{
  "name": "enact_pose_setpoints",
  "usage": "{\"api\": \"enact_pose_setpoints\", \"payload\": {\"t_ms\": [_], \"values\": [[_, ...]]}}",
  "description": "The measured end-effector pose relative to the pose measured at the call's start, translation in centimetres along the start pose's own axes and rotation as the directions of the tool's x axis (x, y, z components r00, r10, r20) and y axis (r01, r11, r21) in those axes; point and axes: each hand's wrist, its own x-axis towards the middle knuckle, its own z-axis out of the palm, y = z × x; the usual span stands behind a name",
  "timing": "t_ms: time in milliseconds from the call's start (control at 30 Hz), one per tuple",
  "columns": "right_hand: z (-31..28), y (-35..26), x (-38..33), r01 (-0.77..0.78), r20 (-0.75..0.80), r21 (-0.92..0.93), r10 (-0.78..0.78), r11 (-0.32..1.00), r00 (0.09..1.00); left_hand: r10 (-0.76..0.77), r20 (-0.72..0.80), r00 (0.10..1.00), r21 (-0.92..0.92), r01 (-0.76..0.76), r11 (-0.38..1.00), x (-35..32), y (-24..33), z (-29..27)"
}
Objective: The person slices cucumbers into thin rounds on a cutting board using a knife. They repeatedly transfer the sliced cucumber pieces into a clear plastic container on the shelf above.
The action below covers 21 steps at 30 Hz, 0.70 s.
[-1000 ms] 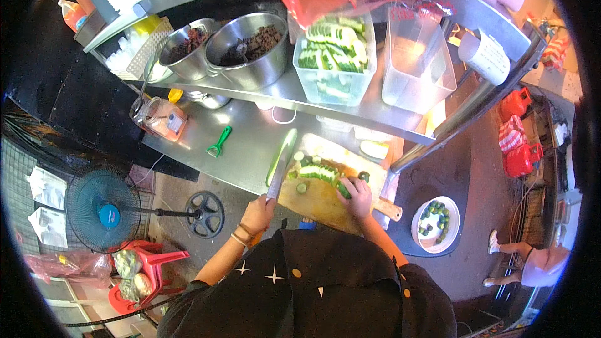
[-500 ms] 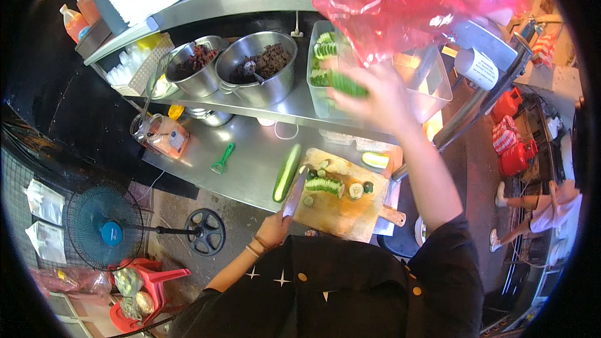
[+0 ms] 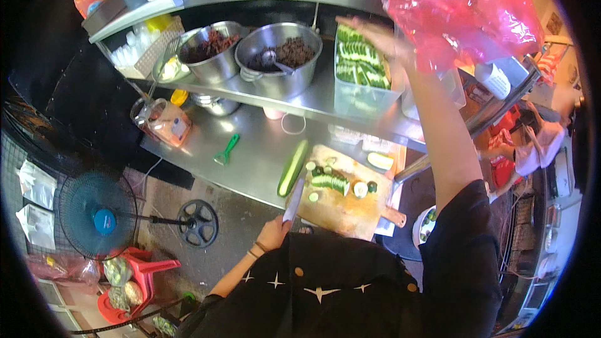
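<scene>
My left hand is closed on the handle of a knife, its blade pointing away over the left edge of the wooden cutting board. Sliced cucumber and small end pieces lie on that board. A partly peeled cucumber rests on the steel counter to the left. Up on the shelf, my right hand stretches flat, fingers extended, over the far right side of a clear plastic container. Rows of cucumber slices fill the container; the hand seems to hold nothing.
Two metal pots of dark food stand left of the container. A pink plastic bag hangs above my right forearm. A green peeler lies on the counter. A metal post rises at right; another person is beyond.
My right hand has let go of a bunch of cucumber slices, now in the container, and reaches farther over it. My left hand still holds the knife. The view has shifted slightly.
</scene>
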Motion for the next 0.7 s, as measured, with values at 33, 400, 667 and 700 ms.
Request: {"api": "enact_pose_setpoints", "payload": {"t_ms": [33, 400, 667, 700], "values": [[-0.4, 0.1, -1.0, 0.020, -0.117, -0.039, -0.025, 0.999, 0.993, 0.012, -0.003, 1.000, -0.018, -0.012, 1.000, 0.0, 0.4, -0.2], [22.6, -3.6, -25.0, 0.090, -0.259, -0.070, -0.105, 0.994, 0.960, -0.252, 0.035, 0.967, -0.202, 0.254, 0.946, -1.4, 1.0, -3.2], [29.2, 1.8, -29.6, -0.165, -0.171, -0.375, 0.107, 0.912, 0.979, -0.231, 0.034, 0.972, -0.175, 0.234, 0.956, -1.4, 1.3, -2.4], [29.1, 2.2, -29.9, -0.155, -0.152, -0.385, 0.103, 0.910, 0.983, -0.242, 0.046, 0.969, -0.179, 0.246, 0.952, -1.4, 1.7, -2.4]]}}
